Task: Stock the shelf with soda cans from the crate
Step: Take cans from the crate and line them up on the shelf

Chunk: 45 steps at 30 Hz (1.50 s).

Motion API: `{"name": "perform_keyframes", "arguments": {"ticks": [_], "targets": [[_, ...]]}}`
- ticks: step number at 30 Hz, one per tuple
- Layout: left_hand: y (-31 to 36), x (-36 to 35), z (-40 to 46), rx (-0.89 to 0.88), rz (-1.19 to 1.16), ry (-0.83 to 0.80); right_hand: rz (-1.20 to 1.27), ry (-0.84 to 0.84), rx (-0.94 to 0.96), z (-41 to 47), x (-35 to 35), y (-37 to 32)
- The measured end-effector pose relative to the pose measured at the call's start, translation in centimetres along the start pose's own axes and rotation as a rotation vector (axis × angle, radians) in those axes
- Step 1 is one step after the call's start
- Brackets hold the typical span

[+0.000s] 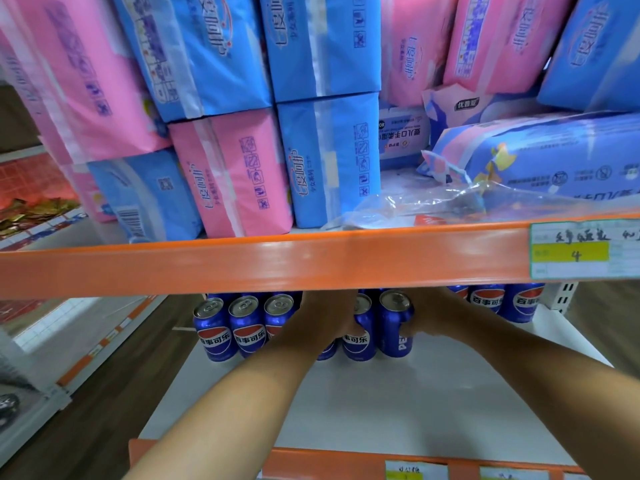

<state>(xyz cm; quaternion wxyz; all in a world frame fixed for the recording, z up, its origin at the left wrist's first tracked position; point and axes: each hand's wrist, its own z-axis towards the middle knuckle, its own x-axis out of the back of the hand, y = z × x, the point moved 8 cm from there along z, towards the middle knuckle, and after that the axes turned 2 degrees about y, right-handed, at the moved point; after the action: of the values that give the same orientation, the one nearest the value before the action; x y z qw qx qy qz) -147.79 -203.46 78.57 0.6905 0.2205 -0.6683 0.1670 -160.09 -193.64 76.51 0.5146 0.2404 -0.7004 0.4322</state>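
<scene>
White shelf board [398,403] ran between two orange rails in a shop aisle, with pink and blue soft packs [221,174] stacked on the level above, toward twelve o'clock. Blue soda cans [246,327] stood upright in a row at the back of the board, more of them at two o'clock; the crate was out of view.

Both forearms reached in from six o'clock. The left hand [325,317] was curled over a can [358,332] at the middle of the row, its thumb lying across the label. The right hand [424,315] gripped the neighbouring can [394,323] from the three o'clock side, fingers wrapped round the body. The two cans touched each other and looked seated on the board.

Full cans like these were likely heavy for their size, with thin walls that would dent under a hard squeeze, and smooth painted sides that might slip. The mid-body, held with fingers spread round it, seemed the safest place to grip; the rim and tab offered little.
</scene>
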Motion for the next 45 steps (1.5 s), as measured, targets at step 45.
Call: {"name": "perform_keyframes", "arguments": {"ticks": [45], "targets": [[-0.1,0.1,-0.2,0.005,0.229,0.169,0.383,0.371,-0.063,-0.8,-2.1,0.7]]}}
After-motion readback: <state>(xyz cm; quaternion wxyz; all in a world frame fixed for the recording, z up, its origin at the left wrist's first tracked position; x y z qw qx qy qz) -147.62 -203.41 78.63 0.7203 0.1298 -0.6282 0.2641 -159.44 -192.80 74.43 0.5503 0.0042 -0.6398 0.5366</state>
